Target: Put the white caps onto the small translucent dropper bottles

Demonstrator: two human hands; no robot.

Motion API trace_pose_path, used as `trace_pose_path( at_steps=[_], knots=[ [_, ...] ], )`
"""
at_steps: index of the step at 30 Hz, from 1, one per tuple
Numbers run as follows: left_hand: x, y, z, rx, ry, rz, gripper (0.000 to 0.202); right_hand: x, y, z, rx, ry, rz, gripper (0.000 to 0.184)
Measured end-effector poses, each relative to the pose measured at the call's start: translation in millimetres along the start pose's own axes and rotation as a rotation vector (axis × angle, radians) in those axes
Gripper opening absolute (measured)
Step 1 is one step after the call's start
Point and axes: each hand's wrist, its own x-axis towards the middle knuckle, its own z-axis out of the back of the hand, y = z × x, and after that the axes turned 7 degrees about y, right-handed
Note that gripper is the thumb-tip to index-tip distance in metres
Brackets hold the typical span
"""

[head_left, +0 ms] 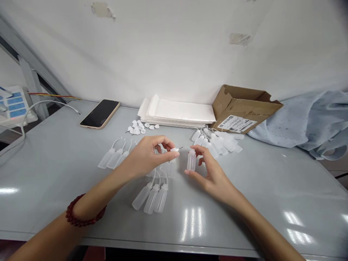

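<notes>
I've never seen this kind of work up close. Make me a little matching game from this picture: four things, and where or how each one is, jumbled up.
Things
1. Phone
2. White needle-tipped cap
3. Upright bottle
4. Cardboard box

Places and states
A. Held in the right hand
B. Brown, with a white label on its side
C. Pinched in the fingers of the left hand
D. Lying face up on the grey table

Right pairs: 1-D, 2-C, 3-A, 4-B

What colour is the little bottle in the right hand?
The small plastic bottle is cloudy, see-through white, shown in the head view.
</notes>
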Motion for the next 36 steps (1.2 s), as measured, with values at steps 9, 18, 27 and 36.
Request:
trace_pose_path(
  at_steps=[9, 18, 27, 36],
  knots=[
    [-4.7, -11.8, -14.3, -0.298, 0.081, 0.03, 0.018, -4.5, 6.9, -5.1, 0.346, 0.12, -0.049, 0.046],
    [-7.3, -15.0, -28.0, -0.374, 0.09, 0.006, 0.021, -7.6, 12.4, -8.9, 0.439, 0.137, 0.018, 0.047],
    [-8.1, -22.4, -28.5, -0.343, 0.108, 0.038, 0.018, -9.0, 8.9, -11.6, 0.348, 0.085, 0.033, 0.052],
    [-3.5, -9.2, -35.1, -0.493, 0.044, 0.029, 0.019, -8.1, 6.2, -17.3, 0.155, 0.058, 0.075, 0.041]
  ],
)
